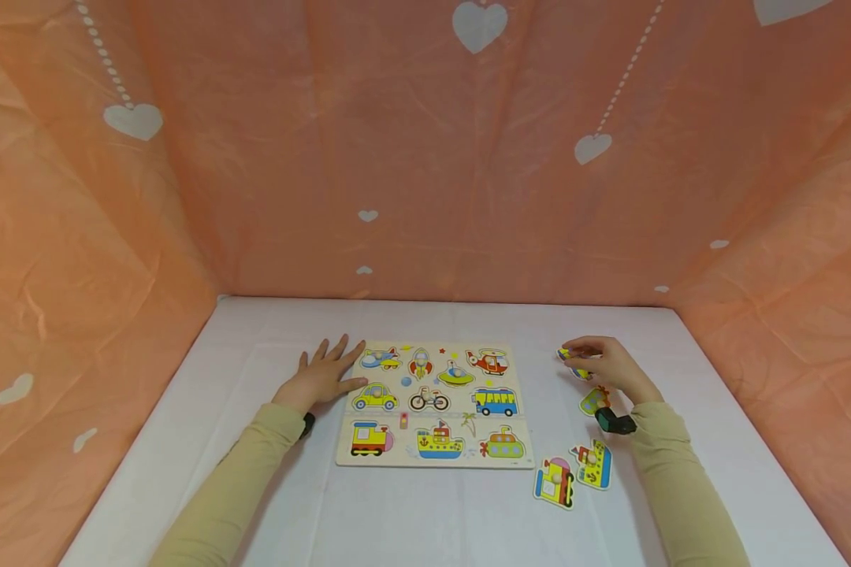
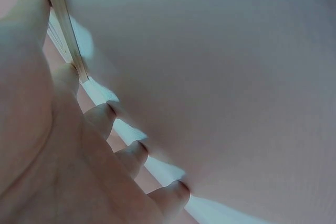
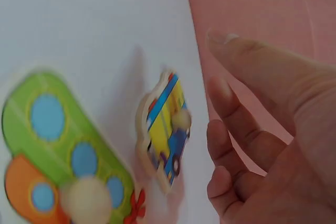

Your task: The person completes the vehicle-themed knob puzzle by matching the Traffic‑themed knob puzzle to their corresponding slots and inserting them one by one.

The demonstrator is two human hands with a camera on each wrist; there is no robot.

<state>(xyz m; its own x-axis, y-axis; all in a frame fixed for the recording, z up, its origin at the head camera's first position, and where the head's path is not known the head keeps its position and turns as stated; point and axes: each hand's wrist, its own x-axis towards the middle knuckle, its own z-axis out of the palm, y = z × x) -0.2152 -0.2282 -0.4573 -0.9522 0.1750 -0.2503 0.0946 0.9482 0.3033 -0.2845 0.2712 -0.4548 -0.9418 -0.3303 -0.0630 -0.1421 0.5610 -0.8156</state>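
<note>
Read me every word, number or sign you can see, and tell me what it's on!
No words, brands or numbers can be read.
Puzzle board: a tiny mark in its bottom right corner, too small to read.
Loose boat piece: an anchor picture, no readable letters.
Orange cloth: white hearts, no writing I can see.
</note>
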